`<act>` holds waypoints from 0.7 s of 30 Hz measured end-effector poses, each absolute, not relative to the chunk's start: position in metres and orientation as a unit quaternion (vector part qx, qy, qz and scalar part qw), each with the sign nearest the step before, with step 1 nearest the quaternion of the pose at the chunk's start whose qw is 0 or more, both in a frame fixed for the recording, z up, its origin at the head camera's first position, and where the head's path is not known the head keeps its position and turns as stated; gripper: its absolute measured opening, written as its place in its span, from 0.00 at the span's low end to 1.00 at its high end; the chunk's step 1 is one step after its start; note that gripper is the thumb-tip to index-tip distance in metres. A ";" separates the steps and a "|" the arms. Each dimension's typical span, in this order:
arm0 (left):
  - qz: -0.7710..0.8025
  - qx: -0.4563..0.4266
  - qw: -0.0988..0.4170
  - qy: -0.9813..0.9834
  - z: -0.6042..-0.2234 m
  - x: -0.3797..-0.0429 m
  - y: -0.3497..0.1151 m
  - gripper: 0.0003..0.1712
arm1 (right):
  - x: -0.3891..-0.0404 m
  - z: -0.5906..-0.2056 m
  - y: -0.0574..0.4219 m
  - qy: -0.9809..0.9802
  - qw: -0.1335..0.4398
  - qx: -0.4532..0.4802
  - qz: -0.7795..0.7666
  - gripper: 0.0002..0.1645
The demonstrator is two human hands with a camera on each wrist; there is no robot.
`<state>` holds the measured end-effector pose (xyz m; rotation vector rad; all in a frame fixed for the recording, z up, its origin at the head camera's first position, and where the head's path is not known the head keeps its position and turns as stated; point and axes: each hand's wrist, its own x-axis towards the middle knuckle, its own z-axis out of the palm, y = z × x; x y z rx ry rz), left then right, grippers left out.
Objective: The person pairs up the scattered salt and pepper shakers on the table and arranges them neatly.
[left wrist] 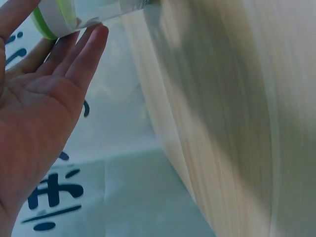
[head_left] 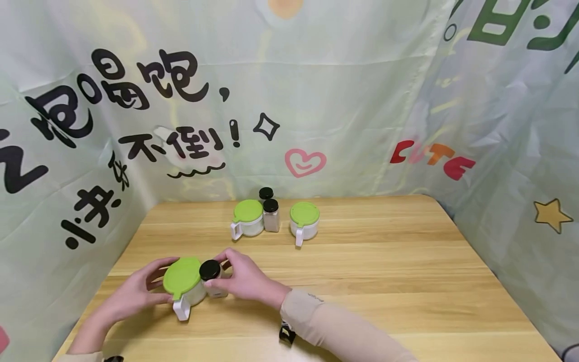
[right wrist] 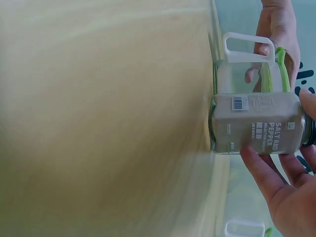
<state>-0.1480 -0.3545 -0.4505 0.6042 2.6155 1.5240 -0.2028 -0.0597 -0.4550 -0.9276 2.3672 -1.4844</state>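
Note:
My left hand holds a glass seasoning jar with a green lid and white handle, fingers on its far side and thumb near the handle. Against that jar's right side stands a square glass shaker bottle with a black cap. My right hand grips this bottle between thumb and fingers. In the right wrist view the shaker bottle reads "SALT AND PEPPER" and holds a brownish-grey powder. Only part of the green-lidded jar shows in the left wrist view, by the fingertips.
Farther back stand another green-lidded jar, a black-capped bottle beside it, a second such bottle partly hidden behind, and one more green-lidded jar to the right. Printed cloth surrounds the wooden table.

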 end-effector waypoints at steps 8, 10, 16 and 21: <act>0.487 0.224 0.017 0.844 -0.453 -0.144 -0.379 0.48 | -0.197 -0.454 -0.084 0.814 0.084 -0.308 -0.485 0.30; 0.487 0.227 0.018 0.843 -0.453 -0.143 -0.384 0.48 | -0.195 -0.454 -0.089 0.816 0.081 -0.307 -0.483 0.30; 0.492 0.207 0.041 0.844 -0.451 -0.138 -0.396 0.48 | -0.192 -0.455 -0.100 0.824 0.070 -0.313 -0.467 0.31; 0.493 0.203 0.053 0.844 -0.450 -0.136 -0.400 0.48 | -0.190 -0.455 -0.105 0.829 0.067 -0.310 -0.461 0.31</act>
